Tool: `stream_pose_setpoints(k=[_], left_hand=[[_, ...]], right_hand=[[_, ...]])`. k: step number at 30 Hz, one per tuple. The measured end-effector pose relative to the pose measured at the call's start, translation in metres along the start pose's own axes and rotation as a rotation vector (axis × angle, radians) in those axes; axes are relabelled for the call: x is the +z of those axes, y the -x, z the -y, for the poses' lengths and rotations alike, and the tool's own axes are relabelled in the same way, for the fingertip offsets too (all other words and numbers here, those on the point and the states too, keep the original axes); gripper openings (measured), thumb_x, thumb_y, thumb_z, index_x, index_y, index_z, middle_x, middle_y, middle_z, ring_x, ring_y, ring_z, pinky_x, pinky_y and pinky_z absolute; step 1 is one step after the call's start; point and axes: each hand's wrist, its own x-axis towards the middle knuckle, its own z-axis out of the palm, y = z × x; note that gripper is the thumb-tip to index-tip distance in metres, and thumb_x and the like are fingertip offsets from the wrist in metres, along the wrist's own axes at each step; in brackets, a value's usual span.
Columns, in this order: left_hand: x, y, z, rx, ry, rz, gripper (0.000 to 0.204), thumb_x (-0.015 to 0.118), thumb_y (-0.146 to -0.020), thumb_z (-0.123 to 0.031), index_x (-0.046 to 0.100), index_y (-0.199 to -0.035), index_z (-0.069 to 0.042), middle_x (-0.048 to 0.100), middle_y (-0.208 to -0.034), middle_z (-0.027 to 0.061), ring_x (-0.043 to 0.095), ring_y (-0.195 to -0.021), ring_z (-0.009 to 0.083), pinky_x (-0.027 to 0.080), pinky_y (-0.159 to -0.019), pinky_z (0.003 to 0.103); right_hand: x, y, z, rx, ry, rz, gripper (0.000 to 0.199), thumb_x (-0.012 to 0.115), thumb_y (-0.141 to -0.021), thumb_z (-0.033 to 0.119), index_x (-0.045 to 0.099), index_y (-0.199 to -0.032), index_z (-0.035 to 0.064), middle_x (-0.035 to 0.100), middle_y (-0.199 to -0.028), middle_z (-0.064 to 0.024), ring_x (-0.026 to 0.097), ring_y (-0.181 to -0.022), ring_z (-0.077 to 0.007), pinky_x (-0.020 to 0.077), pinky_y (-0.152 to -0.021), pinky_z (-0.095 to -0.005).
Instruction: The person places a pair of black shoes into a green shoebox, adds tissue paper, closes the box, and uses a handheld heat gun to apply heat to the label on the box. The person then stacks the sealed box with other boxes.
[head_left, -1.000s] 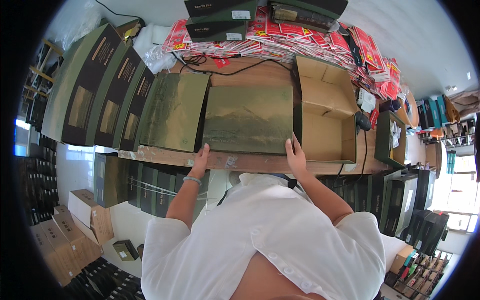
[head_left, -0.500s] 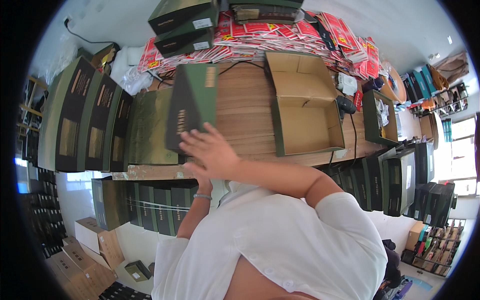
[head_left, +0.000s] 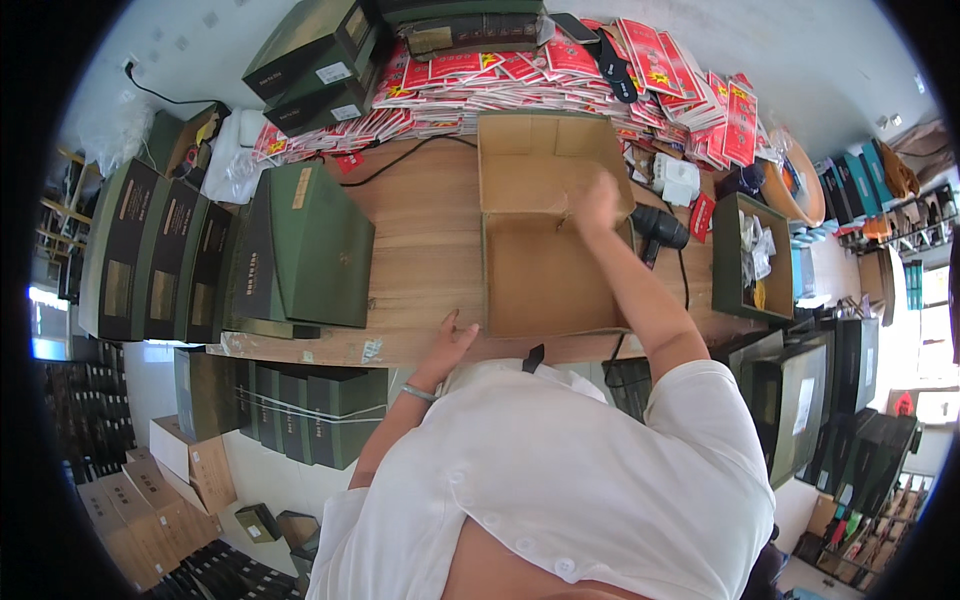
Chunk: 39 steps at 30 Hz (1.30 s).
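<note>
A shoebox-like green carton [head_left: 550, 285], brown inside, lies with its lid folded back on the wooden table in front of me; nothing shows inside it. Over its lid fold hovers my right hand [head_left: 597, 207], smeared by motion, so its fingers cannot be made out. My left hand [head_left: 449, 350] is at the table's front edge, left of the carton, fingers apart and holding nothing. Farther left, a closed green box [head_left: 325, 250] rests at a slant on top of another flat one.
Upright green boxes [head_left: 160, 260] line the table's left end. Red-and-white packets [head_left: 500, 100] are heaped along the back, near stacked boxes [head_left: 310, 70]. Right of the carton are a black hair dryer [head_left: 662, 228], a white adapter [head_left: 678, 180] and a small green box [head_left: 728, 265] with oddments.
My right hand has left the closed green box and swung right to the open carton. That box now sits farther left. My left hand has come out from under the right arm.
</note>
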Motion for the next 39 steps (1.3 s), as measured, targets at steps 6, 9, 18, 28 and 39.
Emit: stream_pose_setpoints(k=[6,9,18,28,39], left_hand=[[0.051,-0.001,-0.045,-0.06,0.074,-0.028,0.067,0.059,-0.092,-0.025,0.032,-0.149,-0.001,0.052,-0.138,0.0226,0.055,-0.123,0.0309,0.044,-0.101,0.038],[0.055,0.007,-0.038,0.003,-0.038,-0.188,0.057,0.055,-0.091,-0.013,0.041,-0.144,-0.001,0.06,-0.128,0.0187,0.061,-0.112,0.0256,0.048,-0.095,0.037],[0.041,0.01,-0.014,-0.036,0.275,-0.505,0.054,0.051,-0.101,-0.035,0.04,-0.142,-0.001,0.057,-0.121,0.0151,0.065,-0.084,0.0188,0.054,-0.072,0.03],[-0.021,-0.013,-0.028,-0.081,0.374,-0.39,0.087,0.021,-0.095,-0.074,0.025,-0.154,-0.01,0.04,-0.148,0.0235,0.048,-0.128,0.034,0.034,-0.107,0.045],[-0.006,-0.077,-0.044,0.096,0.163,-0.04,0.083,0.062,-0.092,-0.054,0.033,-0.149,0.0,0.045,-0.145,0.0197,0.042,-0.134,0.0288,0.035,-0.11,0.039]], right_hand=[[0.016,-0.023,-0.166,0.4,-0.077,0.721,0.053,0.06,-0.091,0.041,0.064,-0.107,-0.0095,0.066,-0.104,-0.0313,0.062,-0.107,-0.0444,0.0493,-0.093,-0.0475],[0.025,-0.026,-0.174,0.516,-0.103,0.976,0.056,0.057,-0.094,0.042,0.061,-0.119,-0.0076,0.065,-0.108,-0.033,0.062,-0.106,-0.0439,0.0482,-0.093,-0.0459],[-0.017,0.017,-0.144,0.31,-0.73,0.695,0.04,0.055,-0.1,0.033,0.06,-0.119,-0.0011,0.064,-0.115,-0.0234,0.064,-0.105,-0.0363,0.0489,-0.088,-0.0407],[-0.075,0.1,-0.178,0.589,-0.742,0.656,0.068,0.063,-0.096,0.025,0.029,-0.154,0.0107,0.049,-0.141,-0.0154,0.053,-0.122,-0.0243,0.0429,-0.101,-0.0377],[-0.148,0.16,-0.051,1.015,-0.742,0.677,0.066,0.05,-0.101,0.048,0.045,-0.142,-0.003,0.054,-0.138,-0.0152,0.048,-0.127,-0.0244,0.0349,-0.108,-0.0324]])
